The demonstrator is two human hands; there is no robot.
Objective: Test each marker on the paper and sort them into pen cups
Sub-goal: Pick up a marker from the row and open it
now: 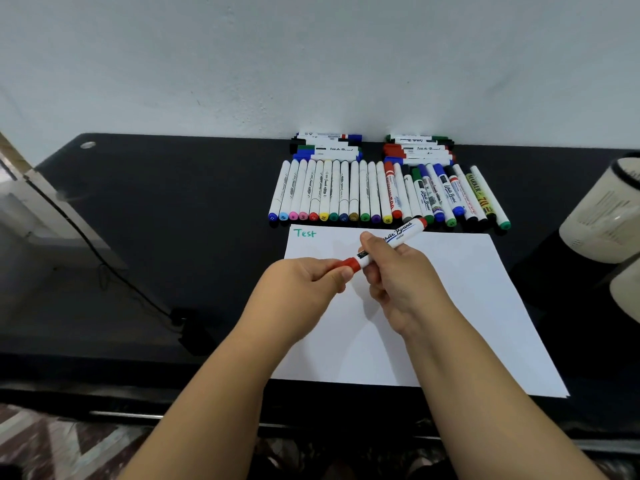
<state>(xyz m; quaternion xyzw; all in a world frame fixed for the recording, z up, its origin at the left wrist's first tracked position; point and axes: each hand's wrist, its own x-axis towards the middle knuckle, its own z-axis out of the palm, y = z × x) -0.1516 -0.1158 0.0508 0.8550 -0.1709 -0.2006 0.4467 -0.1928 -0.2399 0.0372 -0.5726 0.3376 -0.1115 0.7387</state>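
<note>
The left hand (311,278) has its fingers (341,273) curled round the red cap of a whiteboard marker (384,245), while the right hand (398,271) grips its white barrel, the far red end pointing toward two o'clock above the paper (450,306). "Test" is written in green at the sheet's eleven o'clock corner. At twelve o'clock a row of markers (381,192) lies on the black tabletop (173,220). Two pale pen cups (602,216) sit at three o'clock.
</note>
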